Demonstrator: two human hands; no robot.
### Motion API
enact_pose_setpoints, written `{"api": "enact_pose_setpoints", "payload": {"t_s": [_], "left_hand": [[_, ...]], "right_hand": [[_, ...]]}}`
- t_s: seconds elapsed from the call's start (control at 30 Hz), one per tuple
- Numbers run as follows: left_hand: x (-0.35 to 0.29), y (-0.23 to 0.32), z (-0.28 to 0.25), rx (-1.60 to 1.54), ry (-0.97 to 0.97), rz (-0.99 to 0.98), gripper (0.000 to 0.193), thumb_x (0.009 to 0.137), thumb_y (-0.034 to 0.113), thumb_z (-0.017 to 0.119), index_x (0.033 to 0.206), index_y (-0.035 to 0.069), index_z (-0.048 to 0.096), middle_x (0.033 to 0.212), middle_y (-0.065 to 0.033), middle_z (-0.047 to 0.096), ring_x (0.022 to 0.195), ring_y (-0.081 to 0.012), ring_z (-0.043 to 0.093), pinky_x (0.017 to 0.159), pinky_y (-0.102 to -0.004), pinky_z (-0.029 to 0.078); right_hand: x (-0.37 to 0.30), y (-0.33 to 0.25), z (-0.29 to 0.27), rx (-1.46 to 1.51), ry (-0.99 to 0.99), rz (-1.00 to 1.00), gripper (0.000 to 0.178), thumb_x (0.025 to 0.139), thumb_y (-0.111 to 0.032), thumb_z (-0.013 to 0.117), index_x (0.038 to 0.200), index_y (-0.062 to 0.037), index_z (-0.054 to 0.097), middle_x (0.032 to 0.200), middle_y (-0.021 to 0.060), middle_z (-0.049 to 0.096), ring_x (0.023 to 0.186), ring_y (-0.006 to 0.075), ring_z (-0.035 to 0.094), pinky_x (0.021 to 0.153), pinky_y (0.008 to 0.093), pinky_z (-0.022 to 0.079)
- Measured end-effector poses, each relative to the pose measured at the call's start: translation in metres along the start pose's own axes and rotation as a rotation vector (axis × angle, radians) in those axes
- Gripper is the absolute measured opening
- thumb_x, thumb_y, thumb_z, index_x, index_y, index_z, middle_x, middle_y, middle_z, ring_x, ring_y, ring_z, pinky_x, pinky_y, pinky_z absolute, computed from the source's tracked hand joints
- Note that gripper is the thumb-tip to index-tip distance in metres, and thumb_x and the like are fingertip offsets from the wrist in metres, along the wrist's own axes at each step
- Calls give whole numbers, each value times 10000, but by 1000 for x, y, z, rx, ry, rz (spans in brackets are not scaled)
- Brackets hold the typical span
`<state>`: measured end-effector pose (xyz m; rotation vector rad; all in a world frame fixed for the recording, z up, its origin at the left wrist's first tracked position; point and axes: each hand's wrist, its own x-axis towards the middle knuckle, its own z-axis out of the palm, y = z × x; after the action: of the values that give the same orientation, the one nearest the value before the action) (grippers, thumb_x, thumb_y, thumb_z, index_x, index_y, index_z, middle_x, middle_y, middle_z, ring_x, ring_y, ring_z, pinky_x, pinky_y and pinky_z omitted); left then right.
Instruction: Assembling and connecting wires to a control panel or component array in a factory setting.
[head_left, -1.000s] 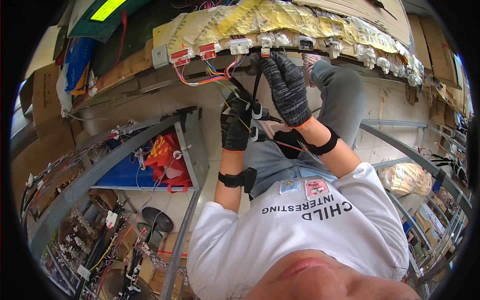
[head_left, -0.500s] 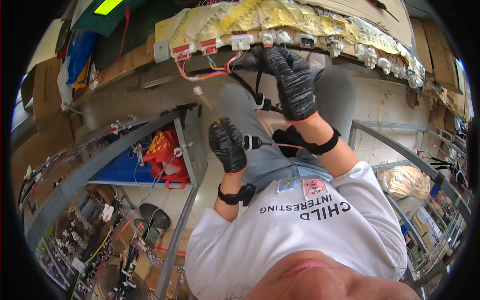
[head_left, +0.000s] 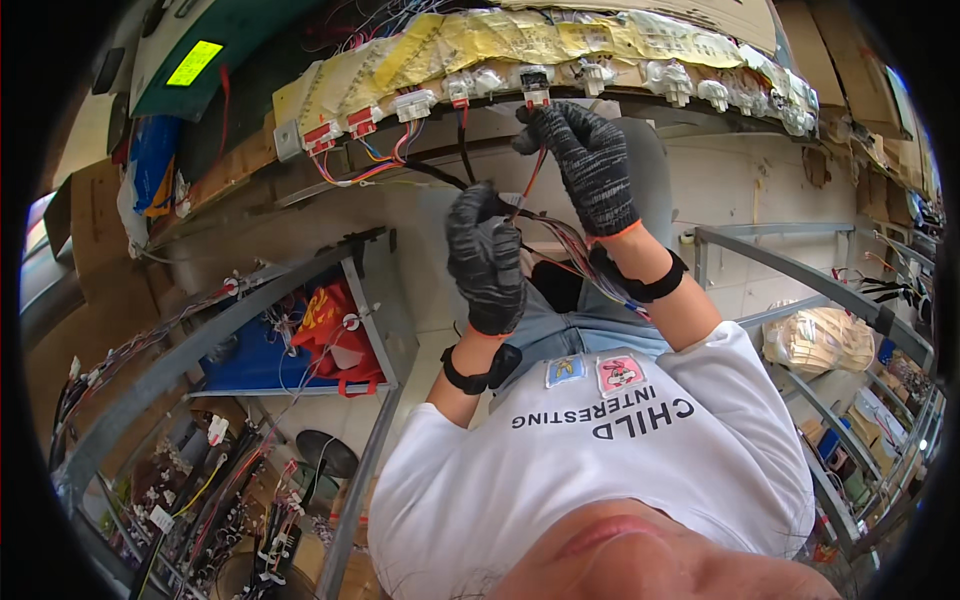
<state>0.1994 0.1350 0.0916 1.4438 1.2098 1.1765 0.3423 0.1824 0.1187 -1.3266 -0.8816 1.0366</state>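
My right hand [head_left: 592, 165], in a dark knit glove, is closed at the fingertips on a small white-and-red wire connector [head_left: 537, 98] at a dark socket in the connector row. Red wires [head_left: 533, 178] drop from there past my palm. My left hand [head_left: 487, 262], gloved alike, is below and to the left, its fingers curled round a wire harness [head_left: 565, 238] whose coloured wires trail toward my lap. Its fingertips partly hide the wires. Left of my hands, a red-and-white connector [head_left: 362, 122] and a white connector [head_left: 412, 105] sit in the row with wires hanging.
A board edge covered with yellow labels [head_left: 480, 42] carries the connector row. At upper left stands a green device with a lit display [head_left: 195, 63]. Metal frames [head_left: 215, 300] flank me, with a red bag [head_left: 335, 335] and hanging wires on the left.
My right hand has gone from one connector in the row to another further right. My left hand has risen toward it; the white plug on a yellow wire above it no longer shows there.
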Motion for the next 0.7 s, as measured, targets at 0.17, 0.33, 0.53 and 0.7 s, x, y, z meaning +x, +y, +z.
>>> {"api": "enact_pose_setpoints", "payload": {"t_s": [0.17, 0.33, 0.53, 0.7], "left_hand": [[-6, -16, -11, 58, 105, 107, 358, 897, 213, 424, 1172, -16, 443, 1094, -106, 525, 976, -192, 511, 871, -322, 397], [-6, -18, -17, 53, 157, 115, 309, 895, 150, 406, 1144, -23, 462, 1059, -109, 539, 944, -185, 524, 845, -313, 415], [-13, -13, -22, 43, 149, 39, 222, 889, 100, 390, 1027, -24, 511, 907, -77, 548, 800, -150, 522, 754, -289, 437], [-24, -28, -16, 9, 163, 76, 176, 874, 81, 416, 983, -8, 520, 889, -58, 548, 788, -124, 513, 713, -260, 433]], "right_hand": [[0, 0, 2, 118, 35, 25, 221, 883, -126, 482, 913, 50, 611, 737, 90, 644, 678, 110, 592, 658, 244, 468], [3, -3, -2, 113, -8, 31, 226, 880, -140, 489, 906, 47, 613, 717, 89, 641, 669, 109, 590, 652, 248, 468], [3, -1, 4, 72, -15, 14, 224, 874, -157, 506, 881, 37, 618, 706, 83, 640, 650, 102, 582, 633, 244, 464], [12, -2, -5, 110, 40, 90, 241, 876, -187, 516, 879, 29, 623, 698, 76, 641, 637, 97, 576, 626, 244, 463]]}}
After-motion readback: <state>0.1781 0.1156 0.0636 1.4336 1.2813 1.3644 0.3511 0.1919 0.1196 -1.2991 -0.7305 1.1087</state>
